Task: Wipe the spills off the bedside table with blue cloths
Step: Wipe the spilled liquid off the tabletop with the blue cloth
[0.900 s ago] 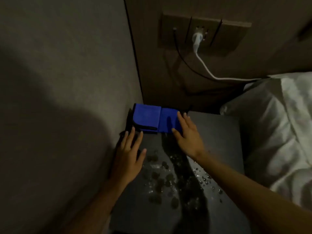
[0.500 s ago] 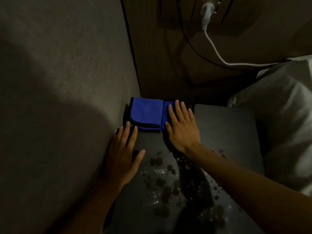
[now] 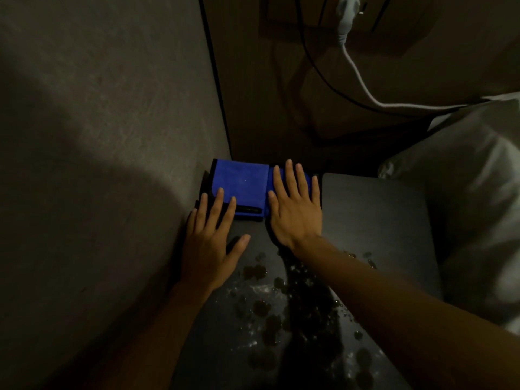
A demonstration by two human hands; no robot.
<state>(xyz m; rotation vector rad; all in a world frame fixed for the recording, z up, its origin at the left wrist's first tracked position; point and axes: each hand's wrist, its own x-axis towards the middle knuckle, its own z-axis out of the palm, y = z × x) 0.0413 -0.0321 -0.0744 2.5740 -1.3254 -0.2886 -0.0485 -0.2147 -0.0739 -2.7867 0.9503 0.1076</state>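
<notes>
Two folded blue cloths lie side by side at the back left corner of the dark bedside table (image 3: pixel 374 220). The left blue cloth (image 3: pixel 242 182) has a black edge. My left hand (image 3: pixel 212 237) lies flat with spread fingers, its fingertips on that cloth's near edge. My right hand (image 3: pixel 295 209) rests flat on the right blue cloth (image 3: pixel 308 175), covering most of it. Neither hand grips anything. Spilled drops and dark wet blotches (image 3: pixel 270 305) spread over the near half of the table, partly under my right forearm.
A grey wall (image 3: pixel 98 136) runs close along the table's left side. Behind is a brown panel with a white plug and cable (image 3: pixel 347 32). White bedding (image 3: pixel 472 198) presses against the table's right edge.
Both hands slid toward the back of the table. My right hand now lies flat over the right cloth, and my left fingertips have reached the left cloth. The view tilted down.
</notes>
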